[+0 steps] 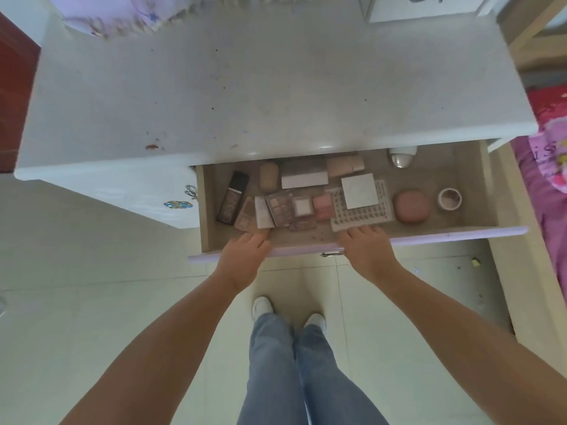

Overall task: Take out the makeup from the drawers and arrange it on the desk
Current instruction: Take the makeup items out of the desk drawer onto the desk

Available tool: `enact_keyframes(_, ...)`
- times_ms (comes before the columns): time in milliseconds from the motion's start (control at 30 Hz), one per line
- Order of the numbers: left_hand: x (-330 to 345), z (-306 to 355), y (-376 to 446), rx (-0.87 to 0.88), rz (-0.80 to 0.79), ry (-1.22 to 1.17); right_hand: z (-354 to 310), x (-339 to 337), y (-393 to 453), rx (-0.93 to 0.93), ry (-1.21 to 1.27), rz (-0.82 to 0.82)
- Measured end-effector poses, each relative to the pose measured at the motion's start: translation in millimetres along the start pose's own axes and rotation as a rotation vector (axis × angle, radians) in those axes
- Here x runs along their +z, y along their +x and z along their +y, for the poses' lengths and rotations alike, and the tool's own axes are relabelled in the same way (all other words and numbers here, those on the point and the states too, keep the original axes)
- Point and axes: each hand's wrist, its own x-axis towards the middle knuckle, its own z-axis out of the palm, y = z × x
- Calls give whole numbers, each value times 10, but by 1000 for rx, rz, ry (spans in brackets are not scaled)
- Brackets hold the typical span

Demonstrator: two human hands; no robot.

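The lilac-fronted drawer [460, 233] stands pulled open under the white desk top [260, 96]. Inside lie a black tube [233, 197], a beige case [268, 176], a white box [303, 176], an eyeshadow palette [280, 208], a pink blush [322, 205], a white square compact [359, 191] on a grey sheet of nail tips [362, 217], a pink rounded case [411, 207] and a small round jar [449, 199]. My left hand [245, 251] reaches over the drawer front, fingertips at a pale slim compact [263, 213]. My right hand [366, 246] touches the sheet's near edge.
A closed white drawer with a butterfly handle [178, 204] is left of the open one. Frilled fabric [122, 16] and a framed picture [423, 7] sit at the desk's back. A bed with pink bedding [549, 167] stands close on the right. My legs stand on pale floor tiles.
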Motion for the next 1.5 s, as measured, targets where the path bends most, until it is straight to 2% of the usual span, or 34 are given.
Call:
enact_keyframes(100,134,8,11,-17,-32,11,-15,124,11,-34,14,26)
enact_keyframes(400,276,-35,40,-51,3,-17,27,226,48,-37,124,46)
enact_keyframes(533,272,-53,22,-117,-76,-38,15,212,42,29,204,-44)
enact_keyframes(633,277,-153,10,-275,-148,-165,23,203,119,125,328,-156)
enact_keyframes(767,223,-363,166,-548,-96,-195,-122,162,518,75,420,-171)
enact_keyframes(900,256,-624,471,-683,-193,-212,-441,202,1008,34,399,-268)
enact_keyframes(1067,412,-864,811,-714,-255,-235,-652,397,1272,91,300,-391)
enact_keyframes(1300,485,-1015,935,-617,-289,-254,-676,411,1406,-20,258,-488)
enact_keyframes(1500,258,-1014,699,-490,-165,-453,-696,128,1564,-91,297,-581)
